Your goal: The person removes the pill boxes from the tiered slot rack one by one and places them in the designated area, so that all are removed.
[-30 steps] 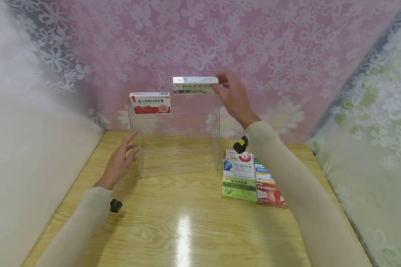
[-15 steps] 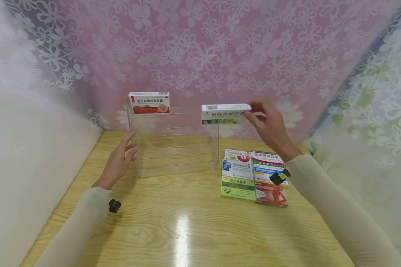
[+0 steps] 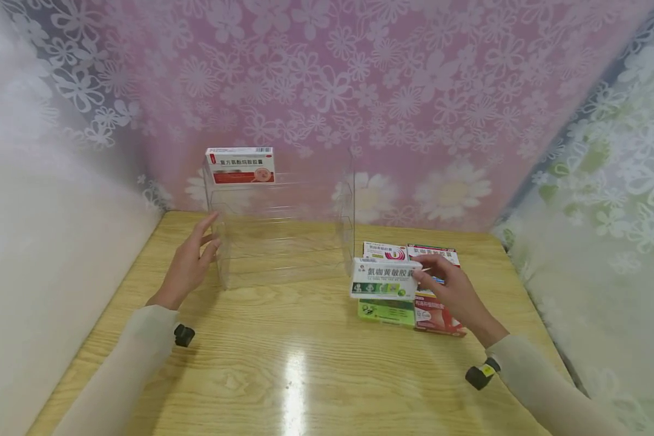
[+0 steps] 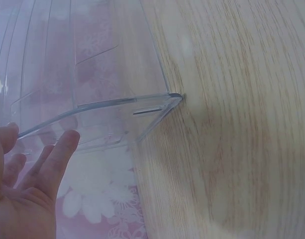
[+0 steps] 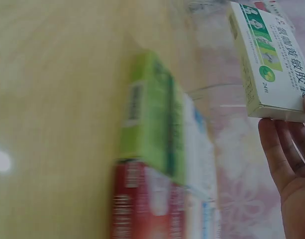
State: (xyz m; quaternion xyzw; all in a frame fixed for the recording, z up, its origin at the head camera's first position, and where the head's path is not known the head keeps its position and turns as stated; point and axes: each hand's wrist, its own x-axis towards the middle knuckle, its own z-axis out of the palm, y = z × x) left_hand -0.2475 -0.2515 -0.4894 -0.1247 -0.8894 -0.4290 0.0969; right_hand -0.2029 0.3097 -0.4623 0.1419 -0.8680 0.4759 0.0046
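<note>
Between its thumb and fingers, my right hand (image 3: 458,297) holds a white and green medicine box (image 3: 384,278) by its right end. The held box hangs above several medicine boxes lying on the table and hides part of them. In the right wrist view, the held medicine box (image 5: 271,62) shows green pictures and printed characters. My left hand (image 3: 182,272) rests against the left side of a clear plastic display rack (image 3: 283,242), its fingers fairly straight. Up close in the left wrist view, the left hand (image 4: 35,189) lies beside the rack's side panel (image 4: 102,104).
A white and red medicine box (image 3: 242,166) stands at the top left of the rack. Under and around the held box lie a green box (image 3: 387,312), a red box (image 3: 438,315) and several others. A flowered pink cloth (image 3: 305,79) hangs behind the table (image 3: 223,375).
My right hand has carried the white and green medicine box from the rack's top right, down and rightward, to above the boxes on the table. The left hand has stayed by the rack.
</note>
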